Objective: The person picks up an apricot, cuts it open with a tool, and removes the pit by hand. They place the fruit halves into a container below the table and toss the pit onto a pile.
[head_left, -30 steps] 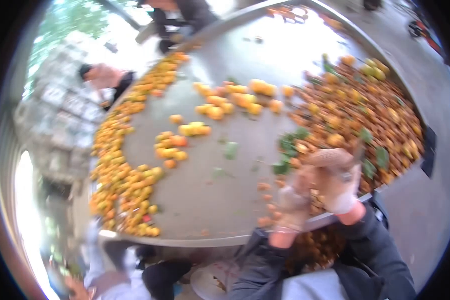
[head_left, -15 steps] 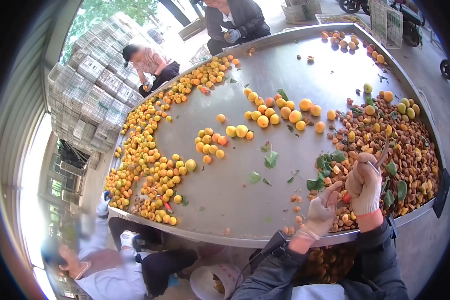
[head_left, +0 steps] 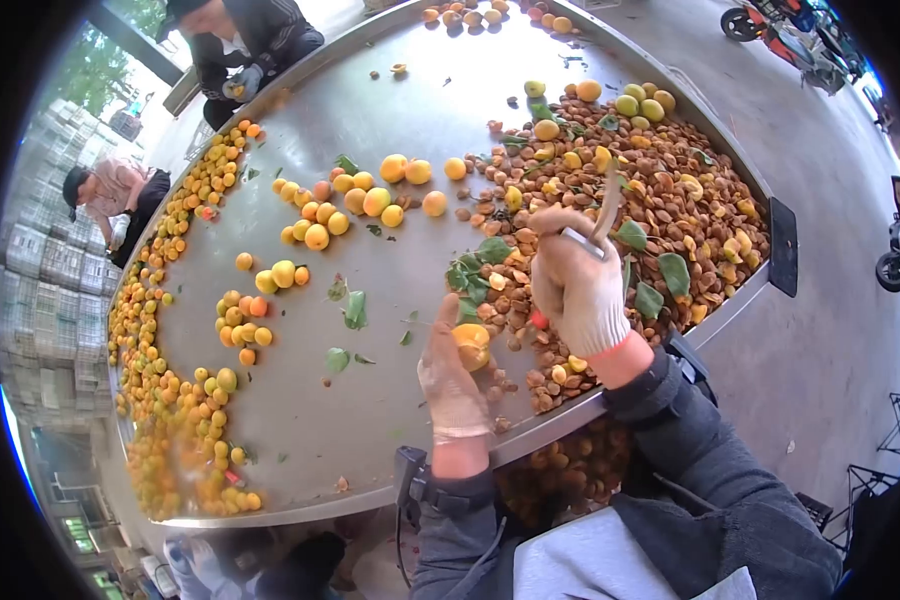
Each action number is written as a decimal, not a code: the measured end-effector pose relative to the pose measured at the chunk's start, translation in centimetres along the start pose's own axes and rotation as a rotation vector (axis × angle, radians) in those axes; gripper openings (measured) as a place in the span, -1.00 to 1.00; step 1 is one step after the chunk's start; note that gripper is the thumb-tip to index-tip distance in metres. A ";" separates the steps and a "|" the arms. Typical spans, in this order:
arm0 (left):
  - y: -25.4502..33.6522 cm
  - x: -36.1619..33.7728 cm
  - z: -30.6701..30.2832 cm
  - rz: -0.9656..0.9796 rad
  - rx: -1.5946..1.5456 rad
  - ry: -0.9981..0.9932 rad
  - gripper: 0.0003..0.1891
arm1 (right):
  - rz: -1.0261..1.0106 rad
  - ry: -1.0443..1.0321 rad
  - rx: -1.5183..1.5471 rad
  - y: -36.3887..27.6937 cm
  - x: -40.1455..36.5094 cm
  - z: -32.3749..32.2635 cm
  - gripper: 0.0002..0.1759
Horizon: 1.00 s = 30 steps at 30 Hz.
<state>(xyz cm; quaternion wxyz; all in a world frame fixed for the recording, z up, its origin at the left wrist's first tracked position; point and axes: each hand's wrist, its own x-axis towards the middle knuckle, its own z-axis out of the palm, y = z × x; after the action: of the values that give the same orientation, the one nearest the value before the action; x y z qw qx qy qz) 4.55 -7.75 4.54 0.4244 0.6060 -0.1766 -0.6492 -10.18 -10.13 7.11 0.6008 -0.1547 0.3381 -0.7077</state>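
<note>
My left hand (head_left: 452,380), in a pale knit glove, holds an orange-yellow apricot (head_left: 472,345) against the inside of its fingers; the fruit looks cut open. My right hand (head_left: 578,285), gloved too, is closed around a small knife-like tool (head_left: 607,205) with a curved, brownish upper part and a silvery piece by the fist. Beneath and beyond my right hand spreads a heap of brown apricot pits (head_left: 670,200), mixed with yellow fruit pieces and green leaves (head_left: 674,273). A small red thing (head_left: 539,318) shows just left of my right wrist.
Whole apricots lie in a group (head_left: 375,200) mid-table and in a long band (head_left: 145,350) along the left side of the metal table (head_left: 300,420). Two people (head_left: 250,45) work at the far edge; another person's sleeve (head_left: 195,565) shows lower left. More fruit sits below the near rim.
The view has swung to the right, so the table appears shifted left. An opened apricot now shows in my left hand. My right hand still grips the tool over the pits.
</note>
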 end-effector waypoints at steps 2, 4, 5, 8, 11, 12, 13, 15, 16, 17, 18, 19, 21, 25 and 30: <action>-1.5 1.2 -2.0 0.318 -0.053 -0.113 -0.54 | -0.117 -0.159 -0.767 0.3 -1.7 0.8 -0.81; -3.0 2.7 -3.3 0.433 0.003 -0.114 -0.55 | -0.181 -0.412 -0.965 1.6 -2.7 1.0 -0.82; -3.8 3.7 -3.6 0.516 0.067 -0.113 -0.55 | -0.309 -0.484 -1.159 2.3 -2.8 0.8 -0.79; -3.0 2.6 -2.7 0.683 0.478 0.021 -0.50 | -0.053 -0.546 -1.262 6.6 -2.0 -2.5 -0.68; -2.2 1.6 -2.2 0.774 0.528 0.038 -0.55 | -0.367 -0.424 -1.469 4.2 -3.5 0.7 -0.67; -1.9 1.0 -1.8 0.778 0.363 -0.028 -0.55 | -0.398 -0.458 -1.508 4.1 -3.4 1.1 -0.68; -1.6 0.6 -1.7 0.785 0.360 -0.012 -0.55 | -0.432 -0.487 -1.504 4.6 -3.0 0.7 -0.71; -1.3 0.1 -1.7 0.518 0.308 -0.018 -0.55 | -0.458 -0.526 -1.500 5.3 -3.3 0.3 -0.74; -2.0 0.9 -1.6 0.527 0.305 -0.010 -0.55 | -0.441 -0.532 -1.565 5.1 -3.3 0.7 -0.77; -3.3 2.0 -1.8 0.452 0.045 -0.040 -0.60 | -0.421 -0.540 -1.630 5.1 -3.4 1.0 -0.80; -3.1 2.1 -1.8 0.375 -0.214 -0.072 -0.65 | -0.428 -0.552 -1.625 5.3 -3.4 0.9 -0.80; -3.0 2.0 -2.0 0.383 -0.218 -0.065 -0.65 | -0.460 -0.561 -1.702 5.5 -3.5 0.6 -0.81; -2.9 1.7 -1.8 0.190 -0.335 -0.077 -0.70 | -0.576 -0.565 -1.798 5.3 -3.6 0.6 -0.82; -3.2 2.7 -2.2 0.020 -0.620 -0.131 -0.64 | -0.672 -0.254 -1.412 4.6 -2.3 0.1 -0.80; -1.8 1.3 -3.8 0.227 -0.603 -0.215 -0.53 | -0.527 -0.073 -1.438 3.1 -0.9 0.1 -0.71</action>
<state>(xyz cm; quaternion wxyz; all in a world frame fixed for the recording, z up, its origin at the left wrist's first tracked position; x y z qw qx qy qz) 7.61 -6.59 1.57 0.6329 0.3576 -0.0866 -0.6812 -7.59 -9.43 5.35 0.1747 -0.6062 0.6473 -0.4279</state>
